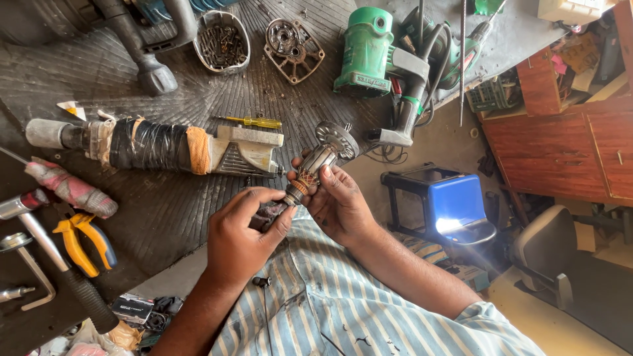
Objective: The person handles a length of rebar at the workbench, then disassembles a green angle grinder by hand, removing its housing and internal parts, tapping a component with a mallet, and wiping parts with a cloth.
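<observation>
Gripping a motor armature (pixel 321 160) just above the tabletop (pixel 165 211) edge, the right hand (pixel 337 201) closes around its windings while the left hand (pixel 242 235) pinches a dark rag (pixel 265 215) against its lower shaft.

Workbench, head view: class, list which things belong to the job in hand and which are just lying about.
In hand:
motor armature, held by right hand
dark cloth, in left hand

Lying about:
yellow screwdriver
green power tool
yellow pliers
taped tool body
tub of screws

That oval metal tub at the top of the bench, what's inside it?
The oval metal tub holds a dark heap of small screws and bolts; its bottom is hidden beneath them.
</observation>
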